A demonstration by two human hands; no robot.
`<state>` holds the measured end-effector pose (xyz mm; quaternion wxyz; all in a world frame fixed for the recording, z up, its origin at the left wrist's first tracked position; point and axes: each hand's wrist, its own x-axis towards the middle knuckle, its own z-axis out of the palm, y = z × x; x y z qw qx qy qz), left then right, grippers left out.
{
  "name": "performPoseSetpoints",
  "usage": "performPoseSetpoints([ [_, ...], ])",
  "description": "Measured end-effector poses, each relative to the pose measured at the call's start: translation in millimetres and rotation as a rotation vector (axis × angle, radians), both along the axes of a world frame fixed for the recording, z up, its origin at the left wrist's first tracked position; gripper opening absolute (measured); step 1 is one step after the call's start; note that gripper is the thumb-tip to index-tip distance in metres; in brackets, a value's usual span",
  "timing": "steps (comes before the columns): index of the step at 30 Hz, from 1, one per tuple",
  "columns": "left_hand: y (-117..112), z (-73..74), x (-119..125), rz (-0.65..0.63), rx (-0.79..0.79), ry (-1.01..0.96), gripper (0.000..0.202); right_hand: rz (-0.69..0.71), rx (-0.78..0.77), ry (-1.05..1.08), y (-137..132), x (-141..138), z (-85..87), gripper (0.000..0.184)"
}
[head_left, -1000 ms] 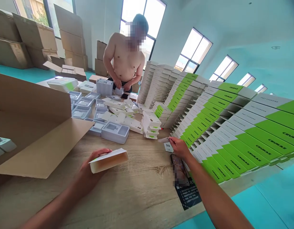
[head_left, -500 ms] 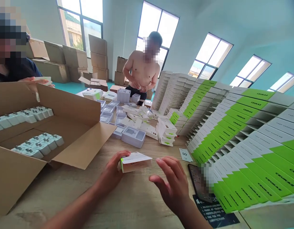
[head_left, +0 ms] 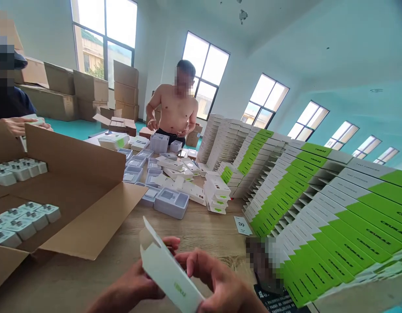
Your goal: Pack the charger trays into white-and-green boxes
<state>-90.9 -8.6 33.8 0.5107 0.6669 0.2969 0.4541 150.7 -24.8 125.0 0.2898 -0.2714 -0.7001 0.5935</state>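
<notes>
A small white and green carton (head_left: 170, 271) is tilted up in front of me, its end flap standing open at the top. My left hand (head_left: 135, 284) grips it from the left side. My right hand (head_left: 220, 282) wraps round its right side with fingers curled. Both hands hover low over the wooden table (head_left: 201, 226). A white card (head_left: 242, 226) lies on the table beyond my right hand.
An open cardboard box (head_left: 73, 191) with several white adapters stands at the left. Slanted rows of green and white cartons (head_left: 318, 204) fill the right. Plastic trays (head_left: 171, 202) and loose cartons lie mid-table. A person stands at the far end; another person's hand shows at the far left.
My right hand has come from the card on the table to the carton. The carton has been turned up on end, its flap now open, and both hands hold it.
</notes>
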Motion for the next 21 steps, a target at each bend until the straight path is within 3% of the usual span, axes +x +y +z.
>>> performPoseSetpoints([
  [2,4.1,-2.8,4.1,-0.012,-0.107,-0.07,0.077,-0.274,0.194,-0.262,24.1,8.2,20.4,0.058],
  [5,12.1,-2.8,9.9,0.05,-0.222,-0.089,0.071,-0.847,0.529,-0.901,89.5,30.9,59.8,0.051],
  [8,18.8,2.0,13.7,0.047,-0.332,-0.114,0.065,-1.029,0.555,-1.063,159.0,55.5,86.3,0.051],
  [10,21.8,5.2,14.3,0.047,-0.362,-0.119,0.058,-1.046,0.553,-1.101,187.8,64.2,89.7,0.047],
  [12,23.9,6.0,14.1,0.076,-0.364,-0.117,0.055,-1.042,0.615,-1.111,197.1,61.1,80.5,0.043],
  [14,25.0,4.2,14.4,0.117,-0.367,-0.12,0.058,-0.989,0.729,-1.077,190.2,45.2,58.9,0.04],
  [17,25.2,0.6,17.3,0.179,-0.375,-0.141,0.063,-0.754,0.866,-0.995,164.9,6.3,9.9,0.031],
  [19,25.4,0.0,19.4,0.226,-0.385,-0.166,0.063,-0.605,0.904,-0.96,148.3,-20.3,-23.3,0.036],
  [21,27.6,1.0,18.9,0.313,-0.398,-0.215,0.058,-0.575,0.925,-0.942,136.9,-42.6,-46.8,0.045],
])
